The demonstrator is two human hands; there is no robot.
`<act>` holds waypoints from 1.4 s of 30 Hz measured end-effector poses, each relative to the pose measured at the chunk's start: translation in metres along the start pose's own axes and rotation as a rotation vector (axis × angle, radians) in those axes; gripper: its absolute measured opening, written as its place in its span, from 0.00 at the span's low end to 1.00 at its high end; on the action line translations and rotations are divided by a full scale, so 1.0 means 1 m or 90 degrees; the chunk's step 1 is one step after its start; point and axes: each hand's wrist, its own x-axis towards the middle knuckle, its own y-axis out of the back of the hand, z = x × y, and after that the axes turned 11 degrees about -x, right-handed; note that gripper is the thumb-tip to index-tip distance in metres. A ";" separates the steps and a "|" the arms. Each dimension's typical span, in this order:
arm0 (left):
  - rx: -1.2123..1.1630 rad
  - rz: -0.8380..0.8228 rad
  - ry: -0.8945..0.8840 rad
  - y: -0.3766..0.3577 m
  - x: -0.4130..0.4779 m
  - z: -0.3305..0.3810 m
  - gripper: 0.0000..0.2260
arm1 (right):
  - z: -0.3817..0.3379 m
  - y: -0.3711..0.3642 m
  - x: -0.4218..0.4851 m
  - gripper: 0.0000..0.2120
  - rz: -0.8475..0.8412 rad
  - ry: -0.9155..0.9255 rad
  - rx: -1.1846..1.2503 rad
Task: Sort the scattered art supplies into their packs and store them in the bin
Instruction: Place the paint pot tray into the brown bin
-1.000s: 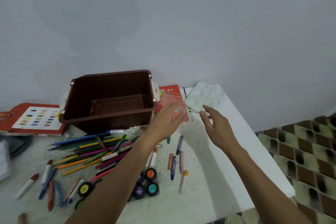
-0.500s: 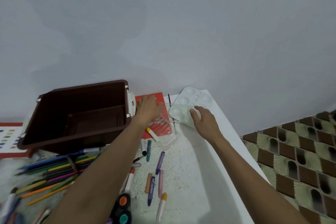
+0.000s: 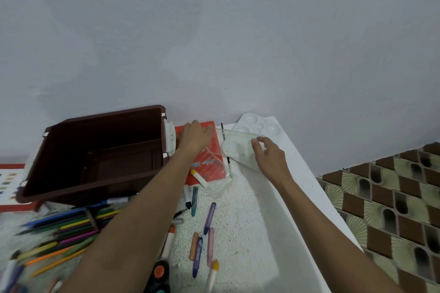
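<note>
Head camera: left hand [image 3: 194, 139] lies flat, fingers straight, on the red pack [image 3: 215, 146] beside the brown bin [image 3: 107, 131]; right hand [image 3: 270, 160] curls onto the white palette [image 3: 259, 123] (grip unclear).

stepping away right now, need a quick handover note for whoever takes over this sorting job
Left hand: fingers straight, resting on the red pack beside the bin, holding nothing.
Right hand: fingers on the white palette; grip unclear.
Bin: nothing visible inside.
Clear case: lying in front of the red pack.
Pencils and crayons: loose on the table.
Done: nothing packed or binned.
Left: fill the packs, then put everything in the bin.
</note>
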 end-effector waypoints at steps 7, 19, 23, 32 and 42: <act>-0.127 0.030 -0.105 0.012 -0.004 0.016 0.27 | -0.009 0.021 0.000 0.21 0.065 0.011 0.029; -0.120 -0.009 -0.173 0.029 -0.047 0.032 0.26 | -0.017 0.058 -0.036 0.21 0.129 0.028 0.015; -0.066 -0.048 -0.186 0.021 -0.075 0.018 0.24 | -0.008 0.056 -0.058 0.23 0.103 0.006 -0.013; -0.086 -0.158 -0.148 0.039 -0.168 -0.038 0.19 | -0.007 0.017 -0.133 0.23 0.054 -0.053 -0.086; -0.148 -0.057 -0.018 0.118 -0.251 -0.159 0.24 | -0.068 -0.066 -0.226 0.21 -0.080 0.040 -0.113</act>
